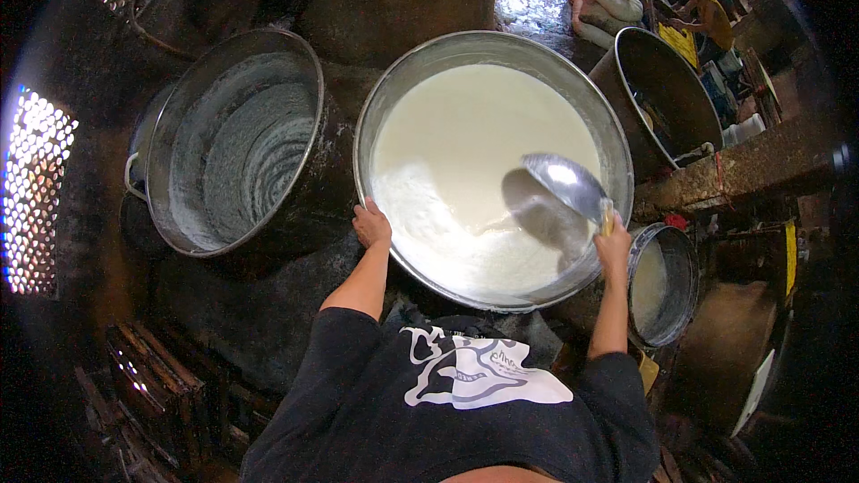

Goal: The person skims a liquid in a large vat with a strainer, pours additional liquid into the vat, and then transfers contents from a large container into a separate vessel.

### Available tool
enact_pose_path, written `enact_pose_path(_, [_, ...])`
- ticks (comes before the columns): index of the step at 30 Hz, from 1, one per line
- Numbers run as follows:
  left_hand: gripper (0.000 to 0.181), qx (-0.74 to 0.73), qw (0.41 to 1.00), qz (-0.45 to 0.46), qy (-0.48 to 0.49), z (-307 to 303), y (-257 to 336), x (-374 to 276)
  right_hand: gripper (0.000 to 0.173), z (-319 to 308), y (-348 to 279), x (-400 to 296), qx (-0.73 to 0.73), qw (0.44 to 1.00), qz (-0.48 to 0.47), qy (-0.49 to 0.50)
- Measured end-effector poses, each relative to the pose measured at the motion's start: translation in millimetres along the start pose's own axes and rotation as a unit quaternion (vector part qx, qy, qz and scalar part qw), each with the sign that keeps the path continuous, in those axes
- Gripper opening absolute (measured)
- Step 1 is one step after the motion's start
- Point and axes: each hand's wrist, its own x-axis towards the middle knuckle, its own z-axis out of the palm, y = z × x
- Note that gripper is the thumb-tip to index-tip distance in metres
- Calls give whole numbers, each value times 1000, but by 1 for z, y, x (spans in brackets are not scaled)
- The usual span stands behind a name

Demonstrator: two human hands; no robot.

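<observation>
A wide metal pot [416,54] holds a pale, milky liquid [483,121] with lighter foam [429,241] along its near left side. On the pot's left rim rests my left hand [372,224], with the fingers curled over the edge. My right hand [612,248] grips the wooden handle of a large metal ladle [564,181] at the right side of the pot. The ladle's bowl is tilted above the liquid and casts a dark shadow on it. Motion blurs the bowl slightly, and whether it holds any liquid I cannot tell.
Left of the pot leans a large metal vat [228,147], its inside coated in pale residue. A second deep vat [661,94] stands back right. Close on the right sits a bucket [649,282] of pale liquid. Filled sacks [607,0] lie behind; two people [711,10] are farther off.
</observation>
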Motion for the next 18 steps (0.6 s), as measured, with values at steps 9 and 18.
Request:
enact_pose_path(9, [49, 14, 1000, -19, -3, -10, 8, -6, 34, 120, 6, -18, 94, 967, 159, -174])
enact_pose_path(18, [47, -2, 1000, 0, 19, -4, -3, -1, 35, 123, -106, -64, 200, 905, 248, -282])
